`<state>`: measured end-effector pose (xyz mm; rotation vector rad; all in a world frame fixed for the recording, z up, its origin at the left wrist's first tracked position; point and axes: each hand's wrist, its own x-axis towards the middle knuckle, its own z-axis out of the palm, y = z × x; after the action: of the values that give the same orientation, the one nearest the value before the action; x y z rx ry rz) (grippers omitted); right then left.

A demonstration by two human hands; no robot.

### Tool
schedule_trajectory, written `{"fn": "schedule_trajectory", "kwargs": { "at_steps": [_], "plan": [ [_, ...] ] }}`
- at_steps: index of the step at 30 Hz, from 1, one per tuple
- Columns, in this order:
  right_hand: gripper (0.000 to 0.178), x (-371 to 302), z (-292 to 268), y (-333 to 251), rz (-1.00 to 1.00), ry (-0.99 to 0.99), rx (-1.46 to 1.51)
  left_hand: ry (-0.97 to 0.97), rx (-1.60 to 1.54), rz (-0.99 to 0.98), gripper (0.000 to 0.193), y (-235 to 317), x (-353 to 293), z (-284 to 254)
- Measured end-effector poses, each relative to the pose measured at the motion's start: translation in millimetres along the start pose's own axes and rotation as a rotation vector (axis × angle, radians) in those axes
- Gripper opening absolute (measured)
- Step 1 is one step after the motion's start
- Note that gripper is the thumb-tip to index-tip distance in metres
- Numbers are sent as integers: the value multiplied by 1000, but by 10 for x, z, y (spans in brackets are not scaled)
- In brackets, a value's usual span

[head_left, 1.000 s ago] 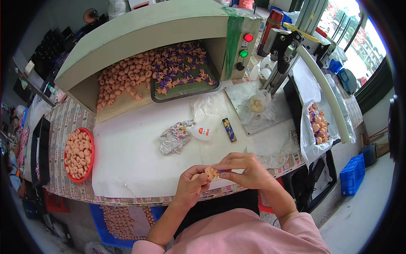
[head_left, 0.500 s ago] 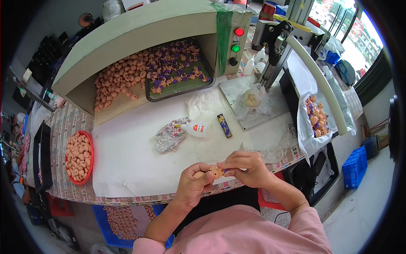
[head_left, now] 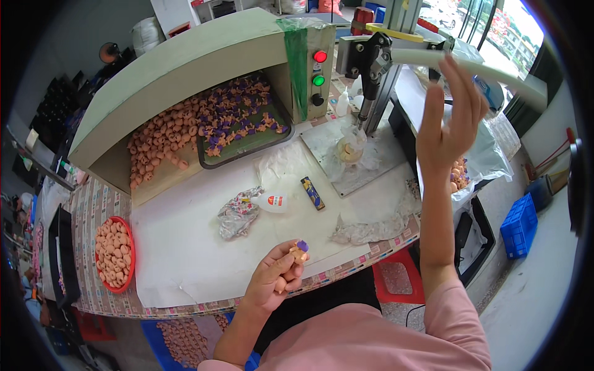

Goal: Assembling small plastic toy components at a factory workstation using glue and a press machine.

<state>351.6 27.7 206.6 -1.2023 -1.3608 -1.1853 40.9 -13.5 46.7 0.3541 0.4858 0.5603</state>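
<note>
My left hand (head_left: 272,278), closed, pinches a small flesh-coloured doll figure (head_left: 299,255) with a purple part on top, above the near edge of the table. A round flesh-coloured piece (head_left: 281,284) shows lower down among the same fingers. My right hand (head_left: 455,117) is raised at the right, fingers stretched upward, in front of the pale curved lever (head_left: 507,77) of a hand press (head_left: 370,80). Whether it touches the lever I cannot tell. Under the press, a round yellowish mould (head_left: 349,150) sits in crumpled clear plastic on a metal plate (head_left: 315,137).
A beige hooded machine (head_left: 185,68) covers a heap of doll heads (head_left: 161,133) and a dark tray (head_left: 247,154) of small purple-clad bodies. A red basket (head_left: 132,260) holds more heads. A white bottle (head_left: 272,203), crumpled wrapping (head_left: 238,213) and a dark-blue patterned bar (head_left: 312,193) lie mid-table.
My right hand has left the doll and risen to the press lever. The lever has swung upward. My left hand keeps the doll, now turned purple end up. The view has shifted.
</note>
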Motion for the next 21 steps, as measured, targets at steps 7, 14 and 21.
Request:
{"fn": "schedule_trajectory", "kwargs": {
  "at_steps": [7, 14, 21],
  "plan": [
    [23, 742, 613, 379, 335, -163, 336, -92, -13, -41, 23, -153, -18, 65],
    [21, -612, -57, 69, 730, -773, 151, 30, -6, 29, 24, 83, -230, -114],
    [42, -1741, 172, -71, 487, -723, 202, -41, 38, 30, 25, -29, -16, 115]
  ]
}}
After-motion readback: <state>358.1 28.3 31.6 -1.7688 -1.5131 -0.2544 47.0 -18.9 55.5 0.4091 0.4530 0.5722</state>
